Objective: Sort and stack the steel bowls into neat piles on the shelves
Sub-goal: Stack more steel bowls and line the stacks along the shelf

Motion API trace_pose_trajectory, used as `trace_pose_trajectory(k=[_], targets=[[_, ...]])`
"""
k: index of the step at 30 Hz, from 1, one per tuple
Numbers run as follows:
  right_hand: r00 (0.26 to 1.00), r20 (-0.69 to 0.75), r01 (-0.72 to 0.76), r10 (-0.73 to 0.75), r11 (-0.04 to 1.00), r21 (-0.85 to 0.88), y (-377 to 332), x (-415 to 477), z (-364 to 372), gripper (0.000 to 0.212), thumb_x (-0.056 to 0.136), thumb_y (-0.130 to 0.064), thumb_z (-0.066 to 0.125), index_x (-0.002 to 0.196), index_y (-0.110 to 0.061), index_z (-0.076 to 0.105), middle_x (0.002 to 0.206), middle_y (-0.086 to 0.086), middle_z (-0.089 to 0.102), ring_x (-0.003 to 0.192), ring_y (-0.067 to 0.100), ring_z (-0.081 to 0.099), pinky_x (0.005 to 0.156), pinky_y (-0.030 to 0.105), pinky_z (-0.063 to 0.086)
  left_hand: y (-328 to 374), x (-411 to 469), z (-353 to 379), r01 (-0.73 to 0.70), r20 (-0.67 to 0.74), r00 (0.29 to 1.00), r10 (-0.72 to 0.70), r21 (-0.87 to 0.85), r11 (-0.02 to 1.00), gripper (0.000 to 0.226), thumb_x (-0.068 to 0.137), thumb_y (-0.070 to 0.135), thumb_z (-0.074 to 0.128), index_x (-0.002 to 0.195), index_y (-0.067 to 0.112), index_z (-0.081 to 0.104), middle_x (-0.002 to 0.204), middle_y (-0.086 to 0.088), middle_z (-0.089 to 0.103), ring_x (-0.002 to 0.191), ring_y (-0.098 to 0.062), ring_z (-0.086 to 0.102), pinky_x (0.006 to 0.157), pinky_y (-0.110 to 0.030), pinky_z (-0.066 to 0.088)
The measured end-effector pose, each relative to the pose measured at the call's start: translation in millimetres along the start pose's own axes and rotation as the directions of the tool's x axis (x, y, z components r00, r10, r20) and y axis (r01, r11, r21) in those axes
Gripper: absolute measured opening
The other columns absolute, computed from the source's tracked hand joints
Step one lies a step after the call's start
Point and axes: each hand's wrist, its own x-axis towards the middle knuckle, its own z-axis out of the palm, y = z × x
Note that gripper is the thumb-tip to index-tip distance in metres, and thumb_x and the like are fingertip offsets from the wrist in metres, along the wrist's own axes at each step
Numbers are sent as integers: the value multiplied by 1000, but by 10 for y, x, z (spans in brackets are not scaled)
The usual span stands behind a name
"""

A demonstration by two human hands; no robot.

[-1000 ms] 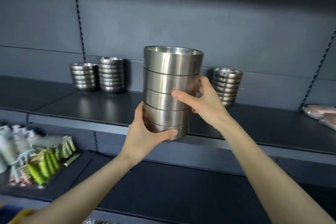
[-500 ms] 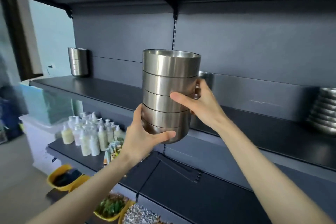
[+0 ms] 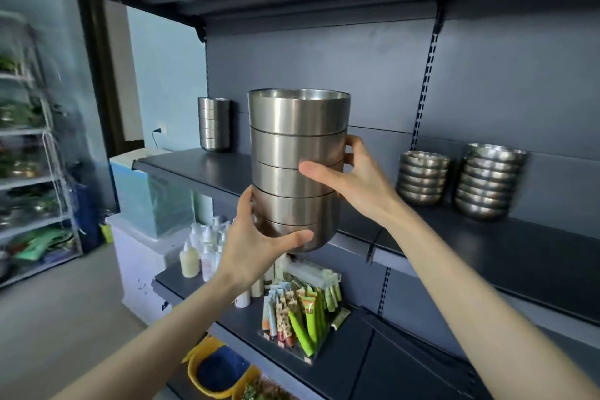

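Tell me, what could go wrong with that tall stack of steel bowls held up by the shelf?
The stack is in the air, with only the left hand under its base and the right hand at its side; if it tilts, the upper bowls might slide off. Smooth steel may also slip, falling onto the bottles below.

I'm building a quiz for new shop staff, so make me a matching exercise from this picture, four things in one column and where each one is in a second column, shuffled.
1. held stack of bowls
2. lone straight-sided stack
3. taller rounded-bowl stack
4. pale bottles

A. lower shelf
B. right part of the bowl shelf
C. gripped by left hand and right hand
D. far left of the bowl shelf

Pairs: 1-C, 2-D, 3-B, 4-A.
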Motion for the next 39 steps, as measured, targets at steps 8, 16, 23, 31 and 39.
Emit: trace_pose_trajectory(k=[8, 16, 23, 31, 39], targets=[[999, 35, 14, -14, 1000, 15, 311, 1341, 979, 90, 42, -77, 70, 116, -36, 40, 95, -34, 53, 75, -30, 50, 52, -4, 37, -691, 1179, -685, 15, -65, 998, -13, 23, 1000, 119, 39, 57, 87, 139, 30, 31, 113, 20, 60, 99, 6, 61, 80, -13, 52], [999, 42, 3, -3, 1000, 0, 550, 2521, 2060, 91, 41, -81, 69, 115, -37, 39, 95, -35, 53, 79, -24, 54, 56, 2, 41, -1482, 2329, -1495, 35, -74, 997, -30, 62, 997, 116, 36, 59, 86, 136, 33, 33, 108, 19, 61, 97, 3, 62, 85, -23, 53], [994, -66, -91, 89, 996, -18, 843, 3233, 2790, 96, 43, -79, 71, 121, -31, 42, 109, -25, 57, 105, 1, 58, 81, 24, 48, -2218, 3321, -2015, 35, 90, 995, -40, 53, 998, 122, 35, 61, 87, 140, 32, 30, 114, 20, 59, 104, 0, 60, 93, -30, 51], [956, -208, -226, 207, 972, -69, 1371, 4008, 3083, 88, 47, -74, 75, 117, -31, 44, 107, -22, 61, 103, 2, 59, 88, 38, 54, -2886, 4410, -1937, 86, 312, 945, -99, 53, 995, 128, 34, 62, 84, 142, 27, 25, 121, 15, 52, 115, -5, 50, 95, -22, 40], [937, -265, -267, 229, 956, -119, 1964, 4729, 3207, 96, 43, -79, 74, 121, -33, 42, 108, -22, 64, 99, 1, 62, 79, 30, 54, -3449, 5297, -1695, 111, 429, 896, -115, 36, 993, 123, 47, 45, 91, 143, 25, 18, 133, 4, 49, 121, -13, 50, 105, -36, 42]])
